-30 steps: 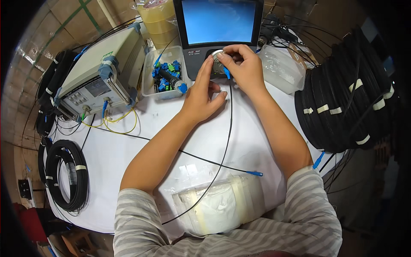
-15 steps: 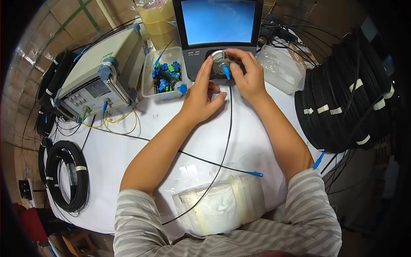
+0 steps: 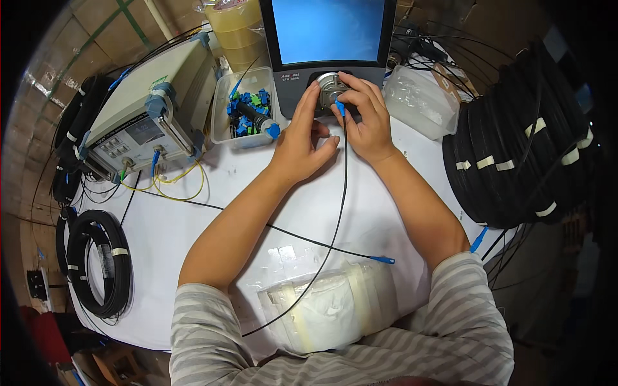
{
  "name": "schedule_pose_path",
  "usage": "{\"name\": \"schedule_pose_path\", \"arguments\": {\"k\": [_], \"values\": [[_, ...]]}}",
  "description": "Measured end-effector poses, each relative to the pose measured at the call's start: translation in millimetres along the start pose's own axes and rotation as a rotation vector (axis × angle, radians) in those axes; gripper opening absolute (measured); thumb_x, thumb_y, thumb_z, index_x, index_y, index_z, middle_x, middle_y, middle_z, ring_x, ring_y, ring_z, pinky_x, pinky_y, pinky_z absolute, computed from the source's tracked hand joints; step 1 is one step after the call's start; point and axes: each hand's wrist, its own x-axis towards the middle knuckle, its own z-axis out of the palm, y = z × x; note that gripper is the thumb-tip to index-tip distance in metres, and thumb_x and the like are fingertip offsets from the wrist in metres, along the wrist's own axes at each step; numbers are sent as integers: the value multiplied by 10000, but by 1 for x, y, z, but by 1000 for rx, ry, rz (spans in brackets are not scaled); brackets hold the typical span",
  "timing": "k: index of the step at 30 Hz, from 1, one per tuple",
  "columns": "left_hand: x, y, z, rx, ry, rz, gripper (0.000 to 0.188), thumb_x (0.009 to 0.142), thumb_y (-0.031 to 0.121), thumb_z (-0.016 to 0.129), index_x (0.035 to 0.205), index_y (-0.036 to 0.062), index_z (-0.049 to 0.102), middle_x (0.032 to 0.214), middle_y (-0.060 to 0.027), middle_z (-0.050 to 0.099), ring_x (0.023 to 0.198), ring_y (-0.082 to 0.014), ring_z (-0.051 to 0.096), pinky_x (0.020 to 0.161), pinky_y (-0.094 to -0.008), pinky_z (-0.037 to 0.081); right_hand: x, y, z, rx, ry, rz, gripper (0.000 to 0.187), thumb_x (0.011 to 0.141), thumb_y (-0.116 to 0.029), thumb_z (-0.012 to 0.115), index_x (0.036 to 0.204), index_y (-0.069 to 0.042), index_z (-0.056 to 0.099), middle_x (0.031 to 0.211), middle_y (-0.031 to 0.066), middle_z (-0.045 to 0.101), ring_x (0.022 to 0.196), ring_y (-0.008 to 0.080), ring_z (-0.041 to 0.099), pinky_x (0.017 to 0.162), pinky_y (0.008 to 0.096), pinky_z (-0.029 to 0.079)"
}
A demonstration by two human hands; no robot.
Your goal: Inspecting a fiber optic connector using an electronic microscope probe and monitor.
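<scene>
Presently both hands meet at the round metal port (image 3: 331,85): right hand (image 3: 364,119) pinching the blue connector (image 3: 339,108) (seating unconfirmed), left hand (image 3: 302,138) open, steadying alongside.

The tabletop (image 3: 193,231) is white. A black cable (image 3: 337,212) crosses it, ending in a blue connector (image 3: 340,108) at the silver round port (image 3: 329,87). The screen (image 3: 328,29) glows blue in a dark grey frame. The clear tray (image 3: 225,109) holds blue and green connectors (image 3: 248,109). The test instrument (image 3: 151,106) is pale grey, with yellow cords (image 3: 180,180) beside it. The sleeves (image 3: 463,321) are grey-and-white striped. The cable coils (image 3: 521,148) look black, banded with what may be white tape.
</scene>
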Motion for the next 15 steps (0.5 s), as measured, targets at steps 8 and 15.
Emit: {"name": "schedule_pose_path", "arguments": {"k": [8,15], "values": [[-1,0,0,5,-1,-16,1015,843,116,759,1681,82,187,1710,-175,283,886,-184,670,766,-297,573,2,-6,-2,31,2,18,257,876,-175,815,1066,-84,668,1357,131,662,1181,383,620,987,452,518],[0,-1,-1,-14,-6,-13,1012,845,117,753,1683,87,186,1709,-174,282,896,-184,674,773,-302,575,-1,-4,3,29,29,57,290,925,-270,802,1102,-85,664,1334,141,677,1179,379,622,986,445,518]]}}
